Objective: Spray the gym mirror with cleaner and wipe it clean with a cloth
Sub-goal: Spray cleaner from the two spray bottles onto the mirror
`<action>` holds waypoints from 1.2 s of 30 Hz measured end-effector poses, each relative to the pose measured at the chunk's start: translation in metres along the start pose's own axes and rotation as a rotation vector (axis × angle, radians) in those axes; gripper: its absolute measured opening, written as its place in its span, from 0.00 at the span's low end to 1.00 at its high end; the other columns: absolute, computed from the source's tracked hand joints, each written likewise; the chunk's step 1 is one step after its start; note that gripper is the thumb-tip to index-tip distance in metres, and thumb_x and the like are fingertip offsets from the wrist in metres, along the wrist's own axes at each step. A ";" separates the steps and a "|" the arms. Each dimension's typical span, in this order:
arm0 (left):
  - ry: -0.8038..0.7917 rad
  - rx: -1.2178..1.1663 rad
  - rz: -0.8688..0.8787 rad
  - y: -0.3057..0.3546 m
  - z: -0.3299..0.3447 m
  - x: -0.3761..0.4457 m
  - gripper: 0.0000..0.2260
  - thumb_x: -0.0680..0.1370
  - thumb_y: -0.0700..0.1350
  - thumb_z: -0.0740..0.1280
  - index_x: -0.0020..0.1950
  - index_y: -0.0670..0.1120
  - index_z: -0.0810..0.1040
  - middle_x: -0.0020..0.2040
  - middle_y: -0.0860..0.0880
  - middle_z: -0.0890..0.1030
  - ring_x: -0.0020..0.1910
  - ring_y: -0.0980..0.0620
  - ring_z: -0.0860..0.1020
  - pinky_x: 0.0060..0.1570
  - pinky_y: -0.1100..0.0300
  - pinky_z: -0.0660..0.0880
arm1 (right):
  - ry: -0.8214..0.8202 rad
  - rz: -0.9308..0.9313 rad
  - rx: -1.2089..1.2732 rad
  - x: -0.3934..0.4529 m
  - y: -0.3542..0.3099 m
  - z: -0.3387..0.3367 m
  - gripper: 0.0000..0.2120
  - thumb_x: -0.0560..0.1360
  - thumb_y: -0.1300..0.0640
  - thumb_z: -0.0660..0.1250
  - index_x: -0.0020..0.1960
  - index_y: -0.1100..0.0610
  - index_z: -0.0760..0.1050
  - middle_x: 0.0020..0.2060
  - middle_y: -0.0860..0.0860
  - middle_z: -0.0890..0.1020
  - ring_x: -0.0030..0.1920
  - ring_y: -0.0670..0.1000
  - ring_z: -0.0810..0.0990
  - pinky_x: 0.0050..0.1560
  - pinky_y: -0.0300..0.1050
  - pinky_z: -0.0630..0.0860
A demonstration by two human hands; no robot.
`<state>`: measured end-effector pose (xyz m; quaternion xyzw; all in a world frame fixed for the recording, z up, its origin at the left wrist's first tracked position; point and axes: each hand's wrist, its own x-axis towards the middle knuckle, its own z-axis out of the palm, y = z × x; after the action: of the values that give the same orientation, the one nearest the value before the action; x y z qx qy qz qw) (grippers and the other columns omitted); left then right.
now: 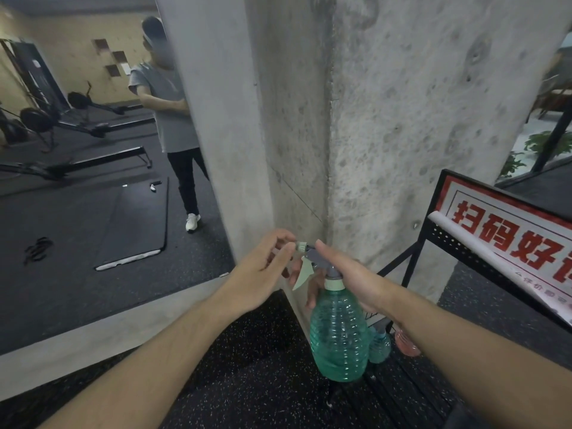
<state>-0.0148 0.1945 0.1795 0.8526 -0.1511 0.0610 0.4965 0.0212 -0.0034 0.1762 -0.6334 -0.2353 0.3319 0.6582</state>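
While the right hand [349,277] wraps the neck of the spray bottle [339,329], fingers curl round under the grey sprayer head, thumb lying along its top. Bottle: see-through green ribbed plastic, upright, pale green collar and trigger [301,274], liquid filling only the bottom part. It hangs below the right hand, held over the dark speckled floor [247,382], close to the concrete pillar [402,119]. Left hand [263,270] reaches in from the left, fingertips pinching the small pale nozzle tip [301,245] at the front of the sprayer. Mirror [93,150] stands left of the pillar, reflecting a person in a grey shirt, rowing machines and a floor mat. No cloth in either hand. Right side: black rack [433,243] with a red-lettered sign [507,239]; two more bottles, green and pink, sit low behind the held one.
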 end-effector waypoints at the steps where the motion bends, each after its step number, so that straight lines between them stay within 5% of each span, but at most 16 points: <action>1: -0.026 0.021 0.026 0.002 -0.002 -0.001 0.12 0.82 0.64 0.55 0.58 0.61 0.72 0.39 0.48 0.80 0.40 0.49 0.80 0.51 0.45 0.78 | -0.013 -0.004 -0.012 0.000 0.000 0.001 0.32 0.83 0.35 0.48 0.52 0.54 0.85 0.37 0.63 0.82 0.37 0.54 0.84 0.44 0.45 0.80; 3: -0.068 0.094 0.050 0.002 -0.007 -0.003 0.12 0.83 0.61 0.55 0.59 0.57 0.71 0.37 0.48 0.79 0.36 0.47 0.79 0.47 0.41 0.77 | -0.035 0.015 -0.007 0.001 -0.002 0.007 0.33 0.83 0.36 0.48 0.50 0.54 0.85 0.38 0.63 0.83 0.37 0.54 0.84 0.43 0.46 0.80; 8: -0.146 0.413 0.077 0.006 -0.026 -0.008 0.07 0.87 0.52 0.54 0.61 0.54 0.70 0.37 0.60 0.79 0.36 0.55 0.79 0.43 0.59 0.75 | -0.054 -0.007 -0.073 0.006 -0.009 0.026 0.31 0.83 0.37 0.46 0.44 0.46 0.86 0.35 0.56 0.85 0.36 0.54 0.83 0.44 0.43 0.79; 14: -0.202 0.302 0.116 0.007 -0.055 -0.020 0.13 0.86 0.53 0.53 0.50 0.47 0.70 0.34 0.56 0.79 0.41 0.55 0.77 0.48 0.56 0.73 | -0.092 -0.028 -0.123 0.021 -0.017 0.041 0.31 0.79 0.31 0.53 0.50 0.52 0.85 0.35 0.63 0.82 0.36 0.55 0.84 0.45 0.42 0.79; 17: -0.148 0.238 0.132 0.002 -0.068 -0.029 0.17 0.85 0.56 0.52 0.47 0.46 0.71 0.33 0.56 0.78 0.38 0.57 0.77 0.49 0.53 0.73 | -0.115 -0.080 -0.218 0.026 -0.024 0.054 0.23 0.83 0.38 0.55 0.55 0.52 0.82 0.34 0.58 0.84 0.35 0.53 0.84 0.43 0.33 0.77; 19: -0.121 0.233 0.119 0.001 -0.074 -0.035 0.20 0.86 0.55 0.51 0.44 0.46 0.74 0.33 0.56 0.78 0.38 0.59 0.77 0.47 0.58 0.71 | -0.118 -0.135 -0.278 0.029 -0.030 0.066 0.14 0.84 0.47 0.60 0.53 0.50 0.82 0.34 0.51 0.85 0.34 0.55 0.83 0.44 0.32 0.76; 21: -0.100 0.182 0.056 0.002 -0.079 -0.041 0.27 0.85 0.59 0.50 0.41 0.42 0.78 0.32 0.53 0.79 0.37 0.60 0.76 0.46 0.64 0.69 | -0.107 -0.180 -0.355 0.032 -0.032 0.079 0.16 0.85 0.56 0.60 0.48 0.43 0.83 0.34 0.43 0.85 0.35 0.54 0.82 0.47 0.31 0.74; 24: -0.032 0.122 -0.024 0.002 -0.085 -0.052 0.35 0.83 0.63 0.49 0.36 0.38 0.78 0.32 0.42 0.76 0.33 0.59 0.72 0.43 0.62 0.68 | -0.107 -0.203 -0.355 0.038 -0.032 0.095 0.11 0.84 0.54 0.60 0.51 0.50 0.82 0.33 0.46 0.85 0.34 0.51 0.83 0.49 0.33 0.74; 28: 0.017 0.120 0.044 -0.006 -0.100 -0.073 0.20 0.83 0.64 0.47 0.47 0.54 0.70 0.34 0.50 0.77 0.33 0.52 0.74 0.43 0.51 0.73 | -0.069 -0.164 -0.242 0.048 -0.029 0.116 0.14 0.81 0.49 0.61 0.48 0.50 0.85 0.32 0.57 0.84 0.33 0.53 0.83 0.43 0.38 0.77; 30: 0.020 0.218 0.099 -0.010 -0.111 -0.081 0.13 0.82 0.64 0.48 0.51 0.59 0.67 0.34 0.52 0.78 0.32 0.54 0.74 0.41 0.54 0.74 | -0.085 -0.161 -0.156 0.050 -0.031 0.127 0.13 0.82 0.50 0.61 0.49 0.49 0.84 0.33 0.54 0.85 0.33 0.55 0.83 0.41 0.42 0.78; 36: -0.026 0.120 0.167 -0.018 -0.139 -0.099 0.12 0.86 0.54 0.54 0.52 0.48 0.70 0.35 0.54 0.75 0.34 0.54 0.74 0.38 0.53 0.74 | -0.099 -0.117 -0.164 0.056 -0.032 0.156 0.19 0.81 0.47 0.58 0.63 0.57 0.77 0.42 0.55 0.88 0.42 0.58 0.86 0.49 0.39 0.79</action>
<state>-0.0959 0.3425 0.2086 0.8660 -0.2240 0.0999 0.4357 -0.0510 0.1442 0.2153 -0.6533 -0.3306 0.3036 0.6097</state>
